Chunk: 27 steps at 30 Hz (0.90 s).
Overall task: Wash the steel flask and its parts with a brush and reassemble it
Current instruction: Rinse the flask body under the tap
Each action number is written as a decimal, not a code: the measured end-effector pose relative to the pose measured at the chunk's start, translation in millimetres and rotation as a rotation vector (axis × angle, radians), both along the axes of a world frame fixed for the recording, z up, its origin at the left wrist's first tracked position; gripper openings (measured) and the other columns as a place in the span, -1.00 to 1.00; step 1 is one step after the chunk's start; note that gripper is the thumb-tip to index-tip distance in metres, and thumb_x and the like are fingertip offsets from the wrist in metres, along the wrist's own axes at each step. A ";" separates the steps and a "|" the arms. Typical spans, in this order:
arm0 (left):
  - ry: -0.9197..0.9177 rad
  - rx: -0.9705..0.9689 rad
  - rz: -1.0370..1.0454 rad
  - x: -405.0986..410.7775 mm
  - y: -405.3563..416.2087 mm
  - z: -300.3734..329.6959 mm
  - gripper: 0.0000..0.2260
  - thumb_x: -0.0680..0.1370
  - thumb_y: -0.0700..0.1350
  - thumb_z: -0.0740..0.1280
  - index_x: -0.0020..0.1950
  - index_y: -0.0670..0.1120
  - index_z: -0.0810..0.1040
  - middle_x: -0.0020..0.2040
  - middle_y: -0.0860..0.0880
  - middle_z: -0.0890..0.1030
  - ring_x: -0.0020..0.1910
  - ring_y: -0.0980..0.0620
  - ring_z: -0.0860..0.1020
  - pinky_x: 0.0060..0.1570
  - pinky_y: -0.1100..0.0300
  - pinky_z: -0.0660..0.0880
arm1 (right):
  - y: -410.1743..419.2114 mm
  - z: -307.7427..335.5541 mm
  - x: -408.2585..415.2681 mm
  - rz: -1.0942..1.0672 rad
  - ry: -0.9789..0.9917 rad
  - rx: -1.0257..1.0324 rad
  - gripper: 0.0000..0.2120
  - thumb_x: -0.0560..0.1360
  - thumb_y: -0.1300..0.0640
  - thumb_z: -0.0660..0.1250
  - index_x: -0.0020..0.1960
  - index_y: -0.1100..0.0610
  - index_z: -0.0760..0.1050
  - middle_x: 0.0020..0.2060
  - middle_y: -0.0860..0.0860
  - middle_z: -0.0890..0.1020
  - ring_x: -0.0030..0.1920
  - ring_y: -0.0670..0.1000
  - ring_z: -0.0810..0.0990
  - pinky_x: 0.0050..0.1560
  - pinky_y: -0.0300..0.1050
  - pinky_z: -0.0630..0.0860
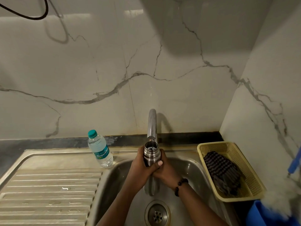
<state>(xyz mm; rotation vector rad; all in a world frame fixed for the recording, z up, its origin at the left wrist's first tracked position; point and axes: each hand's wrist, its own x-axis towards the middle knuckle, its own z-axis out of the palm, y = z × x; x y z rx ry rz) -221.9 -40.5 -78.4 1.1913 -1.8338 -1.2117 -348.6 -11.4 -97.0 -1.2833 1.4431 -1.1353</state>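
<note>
A person holds an uncapped steel flask (150, 154) upright over the sink (192, 167), its open mouth directly beneath the spout of the chrome tap (152, 123), where a thin stream of water runs into it. Both hands grip the flask body below its threaded neck: the left hand (141, 167) wraps round it from the left, its fingers (158, 163) curled across the front, while the right hand (164, 170) clasps it from the right and lies partly under the left. A dark beaded bracelet (180, 186) circles the right wrist. The lower end of the flask shows below the hands, above the sink's drain (157, 214).

At the back edge of the ribbed draining board (48, 185), just left of the basin, stands a clear plastic water bottle (100, 149) with a teal cap and label. On the table at the sink's right edge sits a yellow plastic basket (254, 181) holding a dark striped cloth (223, 173). A blue object (260, 214) lies at the near right corner, blurred and not identifiable. Veined marble tiles (114, 70) cover the wall behind.
</note>
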 end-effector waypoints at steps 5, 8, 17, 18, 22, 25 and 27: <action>0.009 -0.035 0.038 2.4 1.2 1.5 -0.35 0.38 0.04 0.57 0.40 0.07 0.38 0.19 0.19 0.60 0.16 0.31 0.55 0.18 0.24 0.54 | 9.1 12.3 -29.6 0.250 -0.114 0.104 -0.43 0.47 0.20 0.44 0.38 -0.09 0.31 0.24 -0.12 0.55 0.28 -0.09 0.52 0.25 -0.19 0.49; -0.020 -0.075 0.020 3.7 2.2 5.2 -0.36 0.40 0.06 0.56 0.40 0.11 0.36 0.20 0.23 0.58 0.17 0.35 0.53 0.10 0.40 0.49 | -1.6 14.3 -56.7 0.107 -0.447 0.137 -0.61 0.54 0.18 0.31 0.36 0.00 0.43 0.26 0.06 0.58 0.24 0.05 0.57 0.25 0.04 0.51; -0.025 -0.115 0.007 0.9 3.4 16.5 -0.39 0.39 0.01 0.57 0.31 0.27 0.34 0.14 0.41 0.55 0.15 0.39 0.52 0.04 0.52 0.43 | -88.1 19.3 -37.5 0.050 0.425 0.238 -0.69 0.64 0.06 0.18 0.36 0.06 0.42 0.27 0.06 0.55 0.25 0.07 0.52 0.28 0.00 0.46; -0.018 -0.113 0.005 1.7 3.1 16.7 -0.39 0.39 0.00 0.57 0.32 0.25 0.34 0.14 0.40 0.55 0.15 0.38 0.52 0.04 0.51 0.43 | -91.3 20.5 -36.7 0.038 0.464 0.241 -0.72 0.65 0.06 0.18 0.33 0.07 0.44 0.25 0.06 0.56 0.23 0.06 0.53 0.27 -0.02 0.46; -0.011 -0.111 0.000 4.0 1.7 14.3 -0.37 0.38 0.02 0.58 0.36 0.17 0.37 0.19 0.27 0.58 0.18 0.31 0.54 0.13 0.37 0.49 | -92.0 23.5 -37.2 0.049 0.641 0.206 -0.79 0.64 0.07 0.19 0.23 0.05 0.48 0.17 0.04 0.60 0.15 0.05 0.57 0.23 0.03 0.50; -0.005 -0.109 0.006 4.6 -0.1 10.9 -0.37 0.38 0.01 0.58 0.37 0.16 0.38 0.20 0.27 0.59 0.19 0.28 0.55 0.14 0.33 0.50 | -88.9 28.0 -36.8 0.040 0.769 0.170 -0.81 0.65 0.06 0.16 0.17 0.07 0.49 0.14 0.05 0.61 0.12 0.08 0.57 0.18 0.08 0.52; 0.003 -0.103 0.001 4.1 -1.2 8.3 -0.36 0.37 0.00 0.59 0.37 0.15 0.38 0.20 0.27 0.59 0.19 0.27 0.55 0.15 0.31 0.50 | -87.0 30.3 -36.4 0.040 0.805 0.160 -0.80 0.66 0.08 0.14 0.18 0.08 0.48 0.15 0.06 0.59 0.14 0.09 0.56 0.17 0.08 0.51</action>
